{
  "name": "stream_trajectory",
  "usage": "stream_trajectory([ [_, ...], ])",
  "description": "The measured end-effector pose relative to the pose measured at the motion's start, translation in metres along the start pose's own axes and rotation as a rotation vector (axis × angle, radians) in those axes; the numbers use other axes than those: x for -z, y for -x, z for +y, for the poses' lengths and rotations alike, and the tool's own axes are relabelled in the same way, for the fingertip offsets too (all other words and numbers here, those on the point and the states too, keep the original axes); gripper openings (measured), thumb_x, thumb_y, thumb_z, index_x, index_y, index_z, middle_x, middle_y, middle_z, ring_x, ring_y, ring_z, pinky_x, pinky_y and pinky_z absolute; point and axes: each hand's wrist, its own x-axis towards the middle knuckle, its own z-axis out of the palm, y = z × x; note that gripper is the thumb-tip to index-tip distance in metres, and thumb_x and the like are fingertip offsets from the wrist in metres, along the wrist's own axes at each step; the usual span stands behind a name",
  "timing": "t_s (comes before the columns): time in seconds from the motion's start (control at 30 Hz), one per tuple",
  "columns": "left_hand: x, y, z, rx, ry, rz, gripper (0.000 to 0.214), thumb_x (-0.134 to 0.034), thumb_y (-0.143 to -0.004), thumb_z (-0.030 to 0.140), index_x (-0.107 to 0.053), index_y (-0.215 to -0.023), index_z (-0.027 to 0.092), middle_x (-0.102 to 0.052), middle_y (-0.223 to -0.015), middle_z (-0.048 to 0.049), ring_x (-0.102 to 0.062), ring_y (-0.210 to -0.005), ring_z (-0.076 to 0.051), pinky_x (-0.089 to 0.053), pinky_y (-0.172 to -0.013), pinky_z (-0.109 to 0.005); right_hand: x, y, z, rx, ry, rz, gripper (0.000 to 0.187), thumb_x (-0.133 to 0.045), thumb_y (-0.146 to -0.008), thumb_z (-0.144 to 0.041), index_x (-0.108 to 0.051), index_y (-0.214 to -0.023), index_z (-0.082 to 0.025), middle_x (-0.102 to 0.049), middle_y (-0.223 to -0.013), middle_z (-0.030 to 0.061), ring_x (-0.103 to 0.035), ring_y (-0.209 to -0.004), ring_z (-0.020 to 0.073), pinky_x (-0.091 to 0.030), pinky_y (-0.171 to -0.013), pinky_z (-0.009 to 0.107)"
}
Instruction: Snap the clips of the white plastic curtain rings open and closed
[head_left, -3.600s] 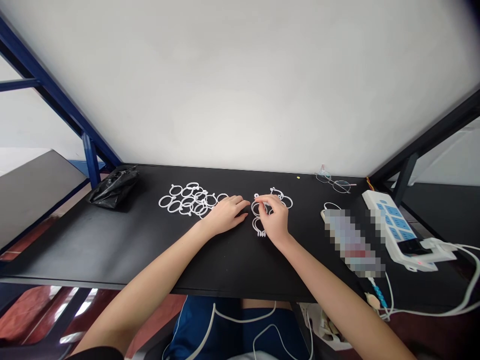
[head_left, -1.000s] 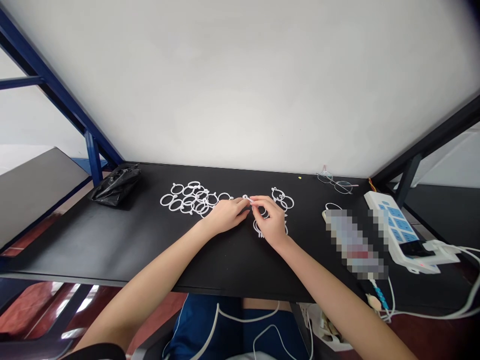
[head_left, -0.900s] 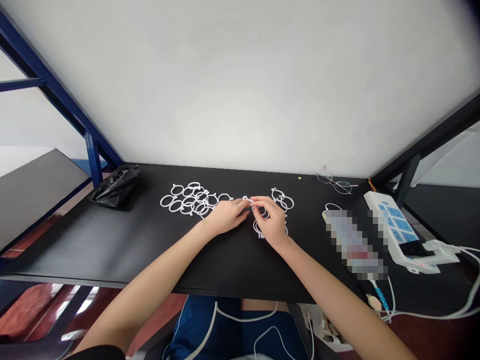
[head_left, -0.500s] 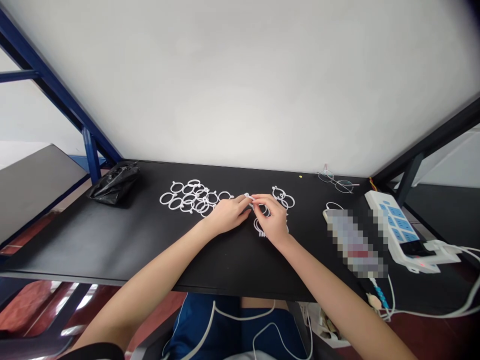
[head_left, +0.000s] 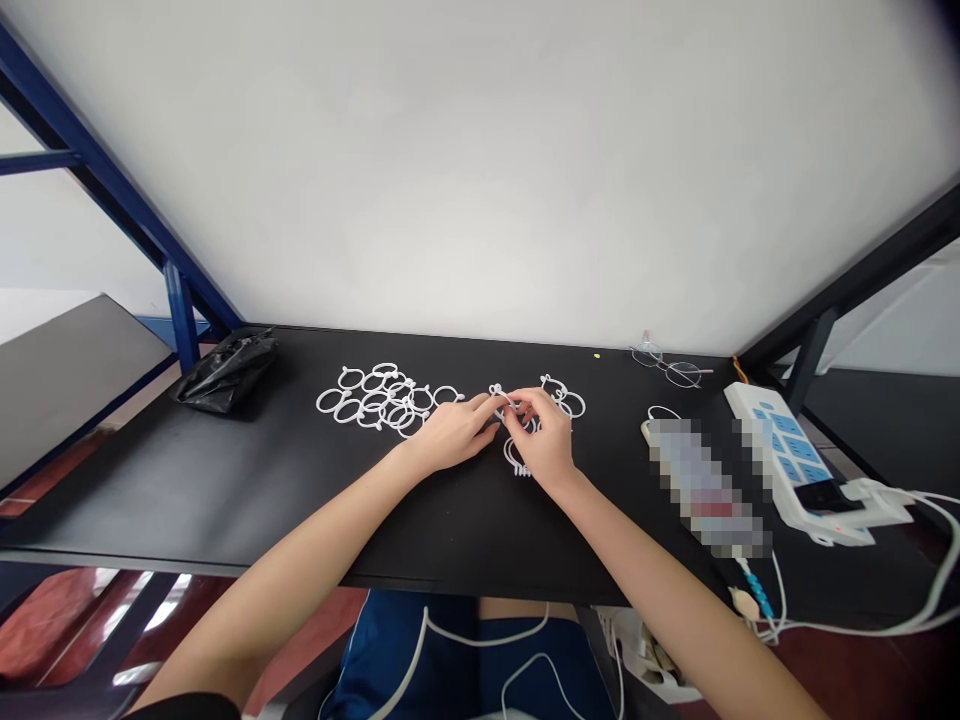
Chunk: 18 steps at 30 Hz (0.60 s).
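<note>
Both hands meet over the middle of the black table point(head_left: 225, 480). My left hand point(head_left: 450, 432) and my right hand point(head_left: 546, 440) each pinch the same small white plastic ring point(head_left: 500, 398) between their fingertips. A loose pile of several white rings point(head_left: 379, 400) lies just left of my left hand. A smaller cluster of white rings point(head_left: 564, 398) lies beyond and under my right hand, partly hidden by it.
A crumpled black bag point(head_left: 225, 372) sits at the table's back left. Eyeglasses point(head_left: 671, 366) lie at the back right. A white power strip point(head_left: 799, 460) with cables and a blurred flat object point(head_left: 701, 480) occupy the right side. Blue metal frame point(head_left: 180, 320) rises at left.
My left hand, resting beside the right one 3.6 s ago, has come up to pinch the ring together with the right hand. Over the last second the hands barely shift.
</note>
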Motion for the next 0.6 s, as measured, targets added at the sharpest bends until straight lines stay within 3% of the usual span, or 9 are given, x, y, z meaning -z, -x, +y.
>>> stream_trajectory([
  [0.17,0.0018,-0.0008,0.0005,0.004,-0.021,0.013,0.032,-0.042,-0.094,0.025,-0.041,-0.126,0.018,-0.066,-0.104,-0.0064,-0.067,-0.075,-0.018,-0.048,-0.057,-0.024,0.0007,0.0004,0.0009,-0.028,-0.09,-0.014,0.009,-0.055,-0.086,-0.016,-0.063,-0.086,-0.02,-0.066,-0.087,0.0045,-0.054,-0.053,0.0098,-0.045,-0.044,0.023],
  [0.4,0.0038,-0.0011,0.0015,0.009,-0.023,0.029,0.031,-0.043,-0.094,0.025,-0.041,-0.124,0.018,-0.065,-0.102,-0.0062,-0.066,-0.07,-0.016,-0.047,-0.056,-0.025,0.0007,0.001,-0.0012,0.024,-0.128,0.018,0.014,-0.054,-0.086,-0.012,-0.064,-0.084,-0.021,-0.067,-0.092,0.0055,-0.063,-0.067,0.0134,-0.055,-0.051,0.025],
  [0.6,0.003,-0.0021,-0.0008,0.07,-0.04,0.077,0.027,-0.043,-0.094,0.026,-0.042,-0.12,0.019,-0.065,-0.102,-0.0054,-0.063,-0.064,-0.014,-0.042,-0.052,-0.023,-0.0007,0.0021,-0.0027,0.033,-0.144,0.043,0.013,-0.055,-0.086,-0.011,-0.063,-0.086,-0.021,-0.066,-0.087,0.0046,-0.063,-0.07,0.0141,-0.055,-0.051,0.023],
])
